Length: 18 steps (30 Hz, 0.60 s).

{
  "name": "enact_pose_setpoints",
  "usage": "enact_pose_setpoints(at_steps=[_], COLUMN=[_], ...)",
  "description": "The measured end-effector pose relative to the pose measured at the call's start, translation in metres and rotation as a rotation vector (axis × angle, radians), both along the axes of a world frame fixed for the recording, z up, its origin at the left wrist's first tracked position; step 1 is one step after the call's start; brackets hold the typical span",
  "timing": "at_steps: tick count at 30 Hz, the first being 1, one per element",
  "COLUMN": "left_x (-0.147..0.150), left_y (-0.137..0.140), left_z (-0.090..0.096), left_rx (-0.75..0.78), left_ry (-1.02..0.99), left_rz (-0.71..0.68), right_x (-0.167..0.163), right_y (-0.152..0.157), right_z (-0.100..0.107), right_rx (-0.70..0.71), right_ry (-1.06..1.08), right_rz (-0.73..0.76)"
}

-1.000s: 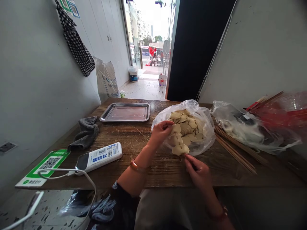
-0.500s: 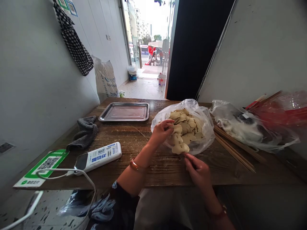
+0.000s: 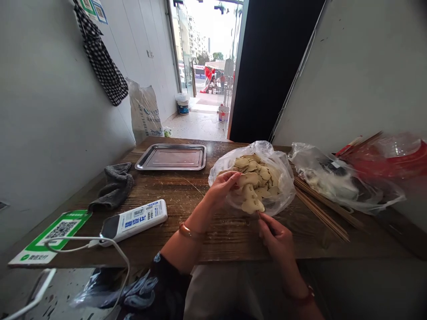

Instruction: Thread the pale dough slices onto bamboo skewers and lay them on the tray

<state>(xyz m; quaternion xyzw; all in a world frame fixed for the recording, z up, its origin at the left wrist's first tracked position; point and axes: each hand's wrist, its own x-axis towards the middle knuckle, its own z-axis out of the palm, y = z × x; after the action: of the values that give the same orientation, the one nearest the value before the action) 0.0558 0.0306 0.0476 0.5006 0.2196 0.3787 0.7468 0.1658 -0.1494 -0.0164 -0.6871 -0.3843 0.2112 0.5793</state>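
My left hand (image 3: 227, 184) pinches a thin, pale beige food slice (image 3: 249, 179) by its left edge. Below that slice, more slices (image 3: 252, 202) are threaded on a thin bamboo skewer (image 3: 259, 214); only a short bit of its lower end shows. My right hand (image 3: 276, 235) grips that lower end, fingers closed around it. Both hands are at the front of a clear plastic bag (image 3: 283, 178), which lies open on the table with a heap of similar slices (image 3: 262, 171) inside. What exact food the slices are, I cannot tell.
Loose bamboo skewers (image 3: 322, 211) lie right of the bag, beside more plastic bags (image 3: 328, 178). A metal tray (image 3: 171, 168) stands at the back left. A grey cloth (image 3: 113, 186), a white power bank (image 3: 142, 220) with a cable and a green QR card (image 3: 55, 233) lie on the left.
My left hand has brought the upper slice slightly right, above the threaded ones, and turned it flatter. My right hand holds the skewer's end as before. The view has shifted slightly.
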Motion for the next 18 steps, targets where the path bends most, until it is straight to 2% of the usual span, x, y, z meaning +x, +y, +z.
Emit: enact_pose_setpoints(at_steps=[5,9,14,18], left_x=[-0.002,-0.002,-0.001,-0.001], left_y=[-0.005,-0.008,-0.01,-0.007], left_z=[0.0,0.001,0.001,0.001], left_rx=[-0.123,-0.2,-0.24,-0.28], left_ry=[-0.1,-0.176,-0.204,-0.222], left_rz=[-0.192,-0.231,-0.166,-0.048], right_x=[-0.008,-0.012,-0.012,-0.011], right_y=[0.006,0.013,0.021,0.024], right_z=[0.009,0.013,0.014,0.013], right_rx=[0.032,0.035,0.052,0.06], right_ry=[0.054,0.05,-0.055,-0.073], right_rz=[0.023,0.039,0.02,0.094])
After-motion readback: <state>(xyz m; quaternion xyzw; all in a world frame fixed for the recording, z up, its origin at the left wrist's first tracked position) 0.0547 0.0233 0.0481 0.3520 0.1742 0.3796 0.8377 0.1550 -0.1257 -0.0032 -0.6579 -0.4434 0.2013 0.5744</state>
